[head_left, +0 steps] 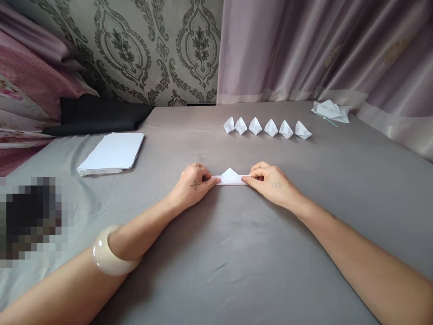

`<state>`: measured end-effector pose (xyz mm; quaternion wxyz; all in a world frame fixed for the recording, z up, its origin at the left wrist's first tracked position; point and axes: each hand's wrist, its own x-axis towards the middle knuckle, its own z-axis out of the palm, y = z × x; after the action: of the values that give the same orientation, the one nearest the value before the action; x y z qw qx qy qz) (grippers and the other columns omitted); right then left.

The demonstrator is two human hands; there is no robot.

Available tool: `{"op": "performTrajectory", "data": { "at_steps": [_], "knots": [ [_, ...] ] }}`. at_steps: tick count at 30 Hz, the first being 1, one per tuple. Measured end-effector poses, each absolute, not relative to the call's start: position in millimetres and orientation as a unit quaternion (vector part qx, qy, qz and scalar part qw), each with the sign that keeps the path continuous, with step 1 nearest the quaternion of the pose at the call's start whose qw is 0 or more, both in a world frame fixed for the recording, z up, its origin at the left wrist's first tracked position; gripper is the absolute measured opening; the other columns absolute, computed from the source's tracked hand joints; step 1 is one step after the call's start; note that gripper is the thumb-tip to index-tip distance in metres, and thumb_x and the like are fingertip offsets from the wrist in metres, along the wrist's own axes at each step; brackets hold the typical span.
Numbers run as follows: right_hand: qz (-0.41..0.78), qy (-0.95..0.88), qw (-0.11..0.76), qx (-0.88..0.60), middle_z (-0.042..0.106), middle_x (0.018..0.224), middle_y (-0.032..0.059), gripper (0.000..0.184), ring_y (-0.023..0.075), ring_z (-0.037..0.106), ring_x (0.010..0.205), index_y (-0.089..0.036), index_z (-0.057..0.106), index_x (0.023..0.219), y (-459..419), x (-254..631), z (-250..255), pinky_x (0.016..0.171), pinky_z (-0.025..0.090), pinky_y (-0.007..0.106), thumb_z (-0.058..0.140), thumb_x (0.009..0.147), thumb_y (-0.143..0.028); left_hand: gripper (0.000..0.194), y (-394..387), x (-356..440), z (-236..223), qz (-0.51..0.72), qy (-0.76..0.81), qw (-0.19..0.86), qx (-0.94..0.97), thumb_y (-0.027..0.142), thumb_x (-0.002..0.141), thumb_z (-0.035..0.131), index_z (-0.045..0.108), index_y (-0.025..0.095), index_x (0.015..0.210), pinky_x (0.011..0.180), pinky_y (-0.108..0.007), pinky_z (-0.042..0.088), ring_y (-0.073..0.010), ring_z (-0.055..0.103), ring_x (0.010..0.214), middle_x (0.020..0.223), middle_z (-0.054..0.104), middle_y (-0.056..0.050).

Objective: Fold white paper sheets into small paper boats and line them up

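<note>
Mid-bed, the left hand (193, 183) and right hand (272, 180) pinch the ends of a half-folded boat (231, 177); six finished boats (266, 127) line the far edge, and a paper stack (113, 153) remains.

Open grey sheet (219, 253) between and before both forearms, free to pass. Ahead, a row of paper boats (267, 127) blocking the far middle. Far left, a paper stack (113, 152) and black cloth (98, 113); far right, crumpled paper (331, 110) beside the curtain (324, 49).
</note>
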<state>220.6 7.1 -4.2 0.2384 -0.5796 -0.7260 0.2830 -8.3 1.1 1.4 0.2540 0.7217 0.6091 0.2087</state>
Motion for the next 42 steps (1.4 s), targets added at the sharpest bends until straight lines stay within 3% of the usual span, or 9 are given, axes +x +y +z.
{"op": "performTrajectory", "data": {
  "at_steps": [13,28,36,42],
  "knots": [
    [0.364,-0.711,0.174,-0.576,0.059,0.097,0.0027,0.039,0.0082,0.045,0.058,-0.017,0.056,0.052,19,228,10,0.053,0.032,0.027,0.062,0.076,-0.047,0.035,3,-9,10,0.186,0.619,0.298,0.702,0.046,0.078,0.059,0.059,0.016,0.062,0.053,-0.026,0.034,-0.0136,0.05,0.061,0.07,0.057,-0.001],
    [0.281,-0.752,0.185,-0.567,0.057,0.092,0.0005,0.038,0.0089,0.044,0.06,-0.018,0.05,0.054,14,227,-1,0.055,0.033,0.028,0.058,0.08,-0.044,0.036,5,-12,9,0.183,0.604,0.279,0.724,0.046,0.08,0.058,0.061,0.015,0.062,0.054,-0.026,0.034,-0.0133,0.05,0.061,0.072,0.059,-0.003],
    [0.258,-0.766,0.185,-0.559,0.056,0.091,-0.0014,0.037,0.0076,0.043,0.059,-0.018,0.049,0.055,13,226,-1,0.055,0.033,0.027,0.058,0.082,-0.041,0.035,6,-13,7,0.183,0.598,0.272,0.731,0.046,0.078,0.059,0.064,0.015,0.064,0.055,-0.026,0.038,-0.0146,0.054,0.065,0.076,0.062,-0.004],
    [0.243,-0.778,0.185,-0.549,0.056,0.092,-0.0004,0.037,0.0084,0.045,0.06,-0.018,0.048,0.056,12,228,-3,0.056,0.034,0.027,0.055,0.084,-0.041,0.028,6,-13,3,0.175,0.591,0.245,0.748,0.04,0.08,0.059,0.065,0.016,0.067,0.07,-0.031,0.045,-0.0199,0.056,0.082,0.089,0.062,-0.007]
  ]
}}
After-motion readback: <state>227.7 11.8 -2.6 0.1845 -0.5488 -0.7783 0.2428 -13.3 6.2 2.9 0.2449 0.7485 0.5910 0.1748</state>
